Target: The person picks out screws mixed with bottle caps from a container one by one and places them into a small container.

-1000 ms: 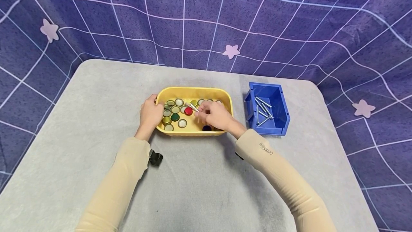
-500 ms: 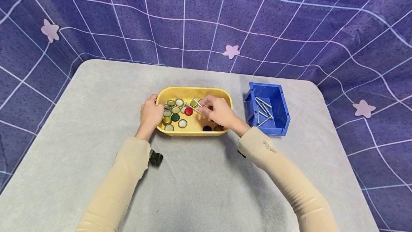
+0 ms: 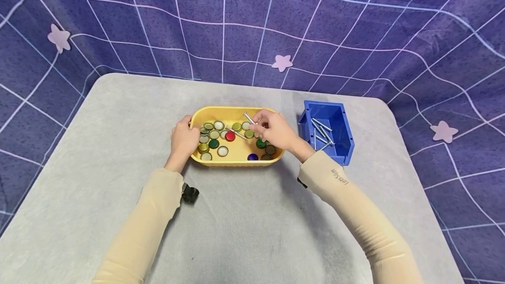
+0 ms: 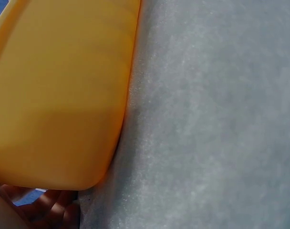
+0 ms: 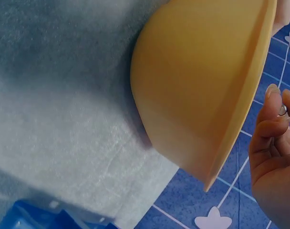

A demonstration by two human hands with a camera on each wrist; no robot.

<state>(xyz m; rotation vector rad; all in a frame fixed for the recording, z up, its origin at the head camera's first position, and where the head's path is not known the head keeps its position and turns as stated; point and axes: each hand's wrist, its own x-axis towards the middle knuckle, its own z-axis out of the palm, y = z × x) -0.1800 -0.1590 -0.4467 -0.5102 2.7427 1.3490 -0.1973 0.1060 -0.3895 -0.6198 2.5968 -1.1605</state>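
Observation:
My left hand (image 3: 184, 140) grips the left end of a yellow tub (image 3: 238, 162), thumb over the rim. In the left wrist view its curled fingers (image 4: 55, 210) show beyond the tub's wall. Above the tub's right half, my right hand (image 3: 275, 132) pinches a silver bolt (image 3: 249, 118) between thumb and fingers, its head pointing up and left. The right wrist view shows only the bolt's round end (image 5: 283, 110). Another bolt (image 3: 238, 133) lies in the tub beside a red bottle cap (image 3: 230, 136). Several more caps, such as a green one (image 3: 214, 143), lie around it.
To the right of the tub stands a blue bin (image 3: 347, 143) with several silver bolts (image 3: 322, 131) inside. Both sit on a grey cloth-covered table (image 3: 244, 222). A purple curtain (image 3: 252, 25) with star shapes hangs behind the table's far edge.
My right hand has moved right and slightly up with its bolt, away from the bolt lying in the tub. More caps at the tub's right end are uncovered. The left hand stays put.

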